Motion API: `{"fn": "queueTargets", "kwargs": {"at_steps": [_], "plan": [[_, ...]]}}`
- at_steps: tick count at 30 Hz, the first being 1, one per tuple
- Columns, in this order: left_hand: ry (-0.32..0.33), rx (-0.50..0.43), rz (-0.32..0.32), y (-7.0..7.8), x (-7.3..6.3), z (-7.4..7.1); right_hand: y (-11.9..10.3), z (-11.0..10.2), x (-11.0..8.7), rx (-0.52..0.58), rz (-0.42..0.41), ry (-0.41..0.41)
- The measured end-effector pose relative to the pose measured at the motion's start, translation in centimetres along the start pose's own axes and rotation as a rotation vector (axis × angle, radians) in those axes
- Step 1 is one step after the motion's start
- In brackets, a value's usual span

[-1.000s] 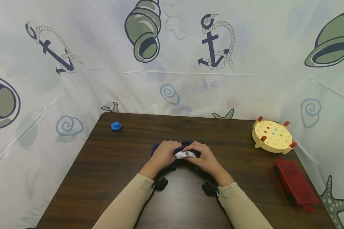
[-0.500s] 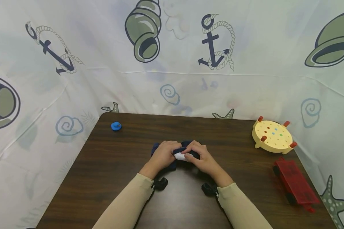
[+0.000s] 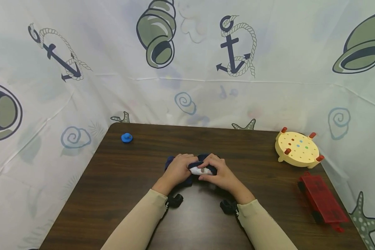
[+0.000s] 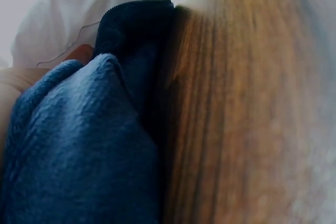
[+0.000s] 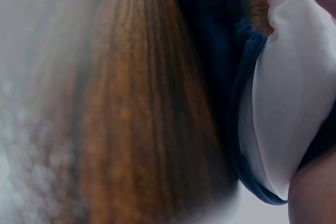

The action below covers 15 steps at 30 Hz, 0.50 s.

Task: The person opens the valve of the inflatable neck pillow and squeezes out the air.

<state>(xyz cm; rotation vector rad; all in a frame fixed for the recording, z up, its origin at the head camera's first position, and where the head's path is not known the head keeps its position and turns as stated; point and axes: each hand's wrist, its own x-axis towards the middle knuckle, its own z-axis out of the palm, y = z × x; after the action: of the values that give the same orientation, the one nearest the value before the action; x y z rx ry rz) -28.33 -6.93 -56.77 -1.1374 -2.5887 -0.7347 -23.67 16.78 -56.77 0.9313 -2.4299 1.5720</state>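
Observation:
Between both hands is a navy plush piece [image 3: 203, 157] with an open zipped edge and a white fabric inner [image 3: 195, 171] showing through the gap. My left hand [image 3: 179, 169] grips its left side, fingers over the top. My right hand [image 3: 219, 171] holds the right side, fingertips at the navy edge and thumb below the white fabric. A small round fitting shows on the white. In the left wrist view, the zipper [image 4: 137, 4] curves beside the white cloth [image 4: 79, 11]. The right wrist view shows the white inner [image 5: 291, 82] bulging past the zipper teeth [image 5: 242, 93].
The dark wooden table [image 3: 137, 208] carries a small blue toy [image 3: 126, 138] at back left. A round yellow pegged board [image 3: 297, 149] stands at back right, with a red toy wagon [image 3: 323, 199] nearer on the right. A printed cloth [image 3: 200, 62] hangs behind.
The right thumb moves over the white fabric, covering the round fitting, then drops lower so that it shows again. The left hand stays in place.

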Motion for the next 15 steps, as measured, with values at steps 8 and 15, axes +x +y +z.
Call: {"fn": "queueTargets", "kwargs": {"at_steps": [8, 15], "plan": [[0.02, 0.017, 0.029, 0.03, -0.04, 0.07, 0.01, -0.26, -0.11, 0.039, 0.021, -0.01], [0.005, 0.005, 0.016, 0.06, -0.08, -0.04, -0.09, -0.02, -0.05, 0.022, 0.032, -0.018]]}}
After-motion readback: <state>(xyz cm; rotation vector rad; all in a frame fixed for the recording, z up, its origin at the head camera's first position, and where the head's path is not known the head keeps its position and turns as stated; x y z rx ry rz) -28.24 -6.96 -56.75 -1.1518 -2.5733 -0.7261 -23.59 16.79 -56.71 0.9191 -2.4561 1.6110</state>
